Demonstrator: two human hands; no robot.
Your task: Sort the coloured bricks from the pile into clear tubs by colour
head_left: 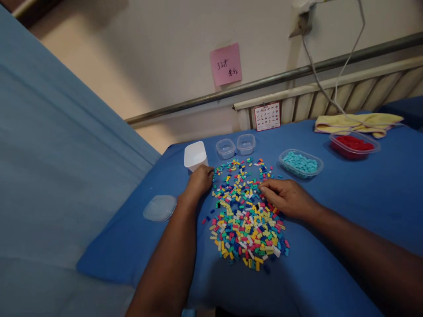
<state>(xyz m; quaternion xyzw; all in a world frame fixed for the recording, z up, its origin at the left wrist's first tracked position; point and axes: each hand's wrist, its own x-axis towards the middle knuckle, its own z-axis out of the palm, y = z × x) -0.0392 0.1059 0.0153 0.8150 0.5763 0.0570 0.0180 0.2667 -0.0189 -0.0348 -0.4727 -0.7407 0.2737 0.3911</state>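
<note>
A heap of small bricks in many colours [246, 215] lies on the blue table cover [346, 211]. My left hand [199, 181] rests at the heap's far left edge, fingers curled into a loose fist, right in front of a white square cup [194, 155]. My right hand [287, 198] lies on the heap's right side, its fingertips pinched together among the bricks; what they hold is too small to see.
Two small clear tubs [226, 148] [246, 143] stand behind the heap. A clear tray of turquoise bricks [300, 163] and one of red bricks [353, 145] sit at the right. A clear lid [160, 208] lies at the left. A yellow cloth [357, 122] and cables lie far right.
</note>
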